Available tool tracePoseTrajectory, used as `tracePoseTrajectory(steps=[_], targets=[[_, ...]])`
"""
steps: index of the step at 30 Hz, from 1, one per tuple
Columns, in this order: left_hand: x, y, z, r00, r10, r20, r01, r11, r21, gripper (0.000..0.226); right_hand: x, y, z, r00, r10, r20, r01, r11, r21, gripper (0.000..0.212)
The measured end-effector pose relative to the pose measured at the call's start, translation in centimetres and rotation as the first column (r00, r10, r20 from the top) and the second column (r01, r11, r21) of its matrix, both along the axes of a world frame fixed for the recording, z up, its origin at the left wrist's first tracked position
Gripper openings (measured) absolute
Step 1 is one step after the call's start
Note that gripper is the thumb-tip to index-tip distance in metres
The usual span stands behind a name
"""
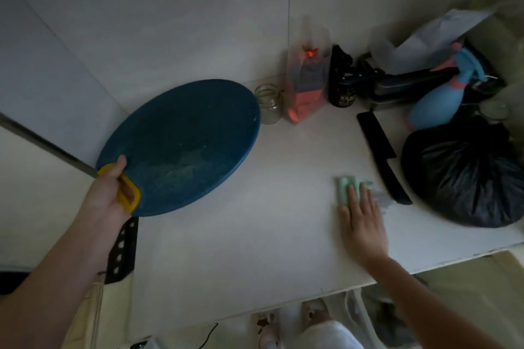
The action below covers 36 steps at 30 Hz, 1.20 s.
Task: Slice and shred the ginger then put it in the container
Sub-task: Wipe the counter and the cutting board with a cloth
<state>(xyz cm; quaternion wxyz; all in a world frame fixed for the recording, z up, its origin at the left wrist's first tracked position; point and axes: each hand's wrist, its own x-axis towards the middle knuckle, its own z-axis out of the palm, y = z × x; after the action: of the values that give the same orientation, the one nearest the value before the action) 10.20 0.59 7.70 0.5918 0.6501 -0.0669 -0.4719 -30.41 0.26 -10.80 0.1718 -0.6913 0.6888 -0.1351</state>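
Smooth white counter (226,249) filled the frame. Centre-left, the round blue cutting board (181,144), smeared with pale scraps, was gripped by the left hand (109,193) through its yellow loop handle (135,198). Crumpled black plastic bag (465,173) at right. Right hand (364,221) pressed flat, fingers straight, on a soft green cloth (344,190). Perforated black knife (123,252) lay lower left; a glass jar (268,103) stood just beside the board's upper-right rim.

Single wide-angle view from head height — looks steeply down onto the white counter (241,249). Close in, wall (170,22) at top, floor (232,323) at bottom.
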Motion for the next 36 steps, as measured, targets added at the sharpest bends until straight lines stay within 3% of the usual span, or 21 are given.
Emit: tracePoseTrajectory(steps=[2, 5, 11, 18, 25, 30, 36], targets=[[0.4, -0.4, 0.5, 1.0, 0.015, -0.012, -0.015, 1.0, 0.003, 0.015, 0.7, -3.0, 1.0, 0.997, -0.075, -0.03, 0.077, 0.996, 0.05, 0.07], [1.1, -0.8, 1.3, 1.0, 0.021, 0.009, -0.021, 1.0, 0.022, 0.016, 2.9, -8.0, 1.2, 0.988, -0.021, -0.153, 0.044, 0.988, 0.147, 0.058], [2.2, -1.2, 4.1, 0.999, -0.002, 0.043, 0.0, 0.999, 0.047, 0.021, 11.2, -13.9, 2.2, 0.965, 0.203, -0.167, -0.155, 0.952, 0.264, 0.061], [3.9, -1.3, 6.0, 0.999, 0.02, -0.049, -0.016, 0.997, 0.077, 0.016, 25.0, -9.3, 3.3, 0.828, 0.549, -0.12, -0.507, 0.821, 0.262, 0.068], [3.3, -0.9, 6.0, 0.989, 0.065, -0.132, -0.057, 0.996, 0.065, 0.018, 30.7, -8.3, 2.7, 0.549, 0.823, -0.148, -0.779, 0.568, 0.265, 0.059], [3.6, -0.2, 5.2, 0.982, 0.071, -0.173, -0.062, 0.997, 0.056, 0.02, 32.0, -6.4, 2.6, 0.221, 0.958, -0.185, -0.941, 0.259, 0.217, 0.053], [3.5, 0.8, 4.6, 0.982, 0.072, -0.175, -0.059, 0.995, 0.079, 0.018, 28.6, -3.1, 2.3, -0.08, 0.986, -0.145, -0.982, -0.053, 0.183, 0.05]])
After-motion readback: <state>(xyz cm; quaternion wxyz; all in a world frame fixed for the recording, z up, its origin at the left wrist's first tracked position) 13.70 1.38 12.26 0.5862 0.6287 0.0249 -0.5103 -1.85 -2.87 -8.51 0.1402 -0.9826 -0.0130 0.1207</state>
